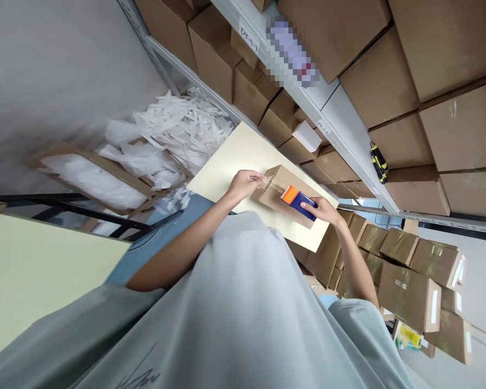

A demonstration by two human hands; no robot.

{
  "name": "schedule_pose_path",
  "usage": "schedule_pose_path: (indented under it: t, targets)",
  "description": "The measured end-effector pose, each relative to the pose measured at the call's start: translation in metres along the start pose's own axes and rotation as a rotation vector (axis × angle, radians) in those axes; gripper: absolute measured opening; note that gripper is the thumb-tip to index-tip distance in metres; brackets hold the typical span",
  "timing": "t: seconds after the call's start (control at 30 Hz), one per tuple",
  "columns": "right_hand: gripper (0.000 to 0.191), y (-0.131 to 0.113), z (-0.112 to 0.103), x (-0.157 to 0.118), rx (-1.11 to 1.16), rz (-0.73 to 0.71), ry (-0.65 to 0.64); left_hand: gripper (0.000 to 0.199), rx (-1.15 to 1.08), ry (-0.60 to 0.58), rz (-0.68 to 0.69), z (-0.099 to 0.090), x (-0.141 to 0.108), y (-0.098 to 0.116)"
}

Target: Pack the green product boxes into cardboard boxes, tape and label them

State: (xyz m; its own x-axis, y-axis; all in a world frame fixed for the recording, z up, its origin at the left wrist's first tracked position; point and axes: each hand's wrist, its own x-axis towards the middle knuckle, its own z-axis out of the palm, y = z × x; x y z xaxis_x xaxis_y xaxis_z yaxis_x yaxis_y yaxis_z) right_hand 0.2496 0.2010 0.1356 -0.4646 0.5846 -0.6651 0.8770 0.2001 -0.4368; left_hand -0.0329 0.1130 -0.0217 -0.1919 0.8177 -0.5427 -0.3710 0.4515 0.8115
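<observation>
A: Where's the box (pixel 275 201)?
B: On the cream bench (pixel 222 167), twd its RH end, long sides roughly in line w/ the bench's long edges.
A: R hand (pixel 324 209)?
B: Gripping a blue-and-orange thing (pixel 302 204), thumb across it, orange end pointing L. It's over the box; can't tell if they touch.
A: And L hand (pixel 246 183)?
B: At the box's L end, fingertips drawn tog. Can't tell if there's anything btwn them.
A: What's past the bench?
B: Along the far edge, a shelf (pixel 332 121) w/ brown cartons (pixel 376 75), some above, some below. Small white box (pixel 306 136) among the lower ones, black-and-yellow hand tool (pixel 378 162) up on the shelf, RH part.
A: Off the L edge?
B: Big heap of white paper strips (pixel 186 124), plus an open carton (pixel 95 175) of white stuff, contents unclear. A 2nd tabletop (pixel 36 275) sits lower L.
A: Off the RH end?
B: Stacked boxes (pixel 409 289), a few w/ white labels, and a yellow item (pixel 411 336) low down, too small to ID.
</observation>
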Motion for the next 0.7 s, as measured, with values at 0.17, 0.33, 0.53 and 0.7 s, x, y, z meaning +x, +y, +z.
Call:
schedule_pose_path:
  t: [0.17,0.33,0.53,0.7]
  targets:
    - [0.073,-0.006,-0.004,0.023,-0.061,0.039,-0.042,0.016,-0.053,0.030,-0.088,-0.003,0.016,-0.015]
    - [0.075,-0.003,0.002,0.045,-0.092,0.112,-0.080,0.014,-0.032,0.043,-0.162,0.001,0.034,-0.032]
    - [0.061,-0.006,0.012,0.053,-0.189,0.206,-0.056,0.027,0.050,0.001,-0.249,0.011,0.047,-0.047]
    - [0.056,-0.011,0.015,0.050,-0.195,0.235,-0.062,0.058,0.276,0.054,-0.206,-0.003,0.048,-0.049]
